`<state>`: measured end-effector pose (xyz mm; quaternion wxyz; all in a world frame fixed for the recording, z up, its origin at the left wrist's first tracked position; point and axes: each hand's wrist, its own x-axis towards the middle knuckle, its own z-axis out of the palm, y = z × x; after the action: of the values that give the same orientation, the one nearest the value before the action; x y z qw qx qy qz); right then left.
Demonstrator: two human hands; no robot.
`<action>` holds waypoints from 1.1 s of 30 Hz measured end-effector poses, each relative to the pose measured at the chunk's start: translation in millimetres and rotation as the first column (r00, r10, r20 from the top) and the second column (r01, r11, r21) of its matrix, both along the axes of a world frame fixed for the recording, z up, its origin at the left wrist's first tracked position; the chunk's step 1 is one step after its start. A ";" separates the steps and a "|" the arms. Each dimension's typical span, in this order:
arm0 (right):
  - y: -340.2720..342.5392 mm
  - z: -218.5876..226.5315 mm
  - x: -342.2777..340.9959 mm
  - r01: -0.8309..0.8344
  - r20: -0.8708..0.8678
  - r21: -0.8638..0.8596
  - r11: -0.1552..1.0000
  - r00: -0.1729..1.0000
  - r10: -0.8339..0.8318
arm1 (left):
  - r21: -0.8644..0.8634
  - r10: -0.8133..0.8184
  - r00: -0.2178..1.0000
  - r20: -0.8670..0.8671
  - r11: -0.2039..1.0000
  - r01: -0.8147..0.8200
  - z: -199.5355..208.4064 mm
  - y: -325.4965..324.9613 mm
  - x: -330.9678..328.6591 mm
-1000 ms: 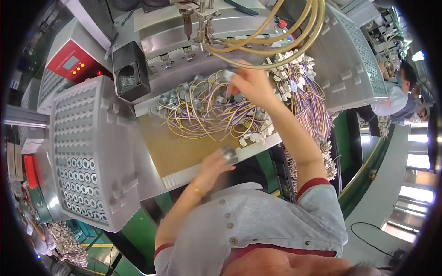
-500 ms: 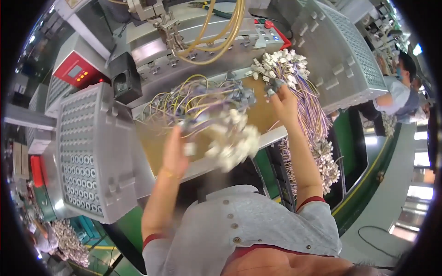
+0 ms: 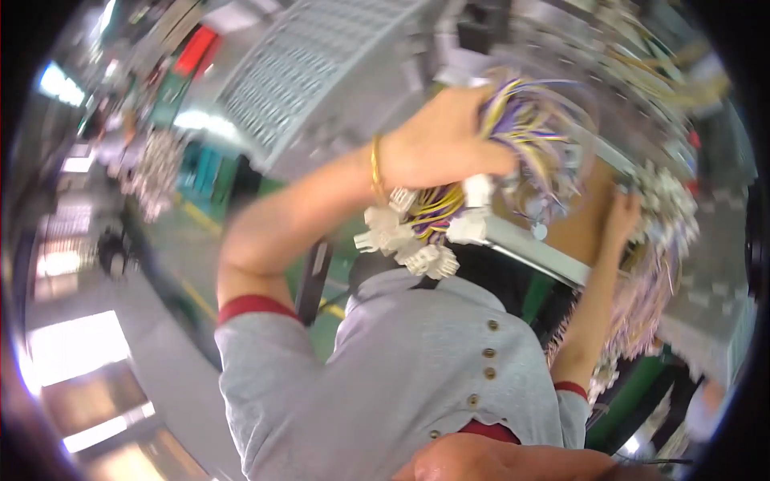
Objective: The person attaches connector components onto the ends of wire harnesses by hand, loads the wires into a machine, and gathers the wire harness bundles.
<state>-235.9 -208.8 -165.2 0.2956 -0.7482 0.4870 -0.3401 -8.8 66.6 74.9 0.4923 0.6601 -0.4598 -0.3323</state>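
Note:
My left hand (image 3: pixel 449 140) is closed around a bundle of yellow, purple and white wires (image 3: pixel 525 120). White plastic connectors (image 3: pixel 389 228) hang from the bundle below my palm, near my waist. On the other side of my fist the wires fan out over the bench, with small pale ends low down. My right hand (image 3: pixel 622 216) is farther right, fingers bent together at the edge of a heap of white connectors (image 3: pixel 670 204). Blur hides what its fingertips hold. Pinkish wires (image 3: pixel 642 301) trail from that heap down past my right forearm.
A tan work surface (image 3: pixel 589 212) with a metal front rim (image 3: pixel 537 260) lies between my hands. A grey perforated panel (image 3: pixel 281 88) stands at upper left. Yellowish hoses (image 3: pixel 666 76) cross a blurred metal machine at upper right. Another connector heap (image 3: pixel 156 172) is far left.
The whole view has swung, so the bench now sits toward the upper right. My left hand has lifted the wire bundle toward the left. My right hand stays by the connector heap.

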 end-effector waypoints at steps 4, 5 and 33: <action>-31.3 -34.1 -25.0 -0.090 0.150 0.051 0.995 0.985 0.082 | 0.217 0.063 0.998 0.006 0.974 -0.062 90.8 79.4 1.3; -35.2 -41.5 -26.7 -0.122 0.203 0.056 0.991 0.973 0.108 | 0.278 0.051 0.998 0.048 0.959 -0.062 105.2 108.8 2.6; 15.2 -4.5 19.1 0.001 0.021 -0.280 0.960 1.000 0.005 | 0.706 -0.035 0.847 0.531 0.572 -0.418 -176.3 433.4 -80.6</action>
<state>-216.9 -193.6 -169.7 0.1924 -0.7793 0.4302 -0.4131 -89.4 500.0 -101.4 0.0432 0.9177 -0.2916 -0.2664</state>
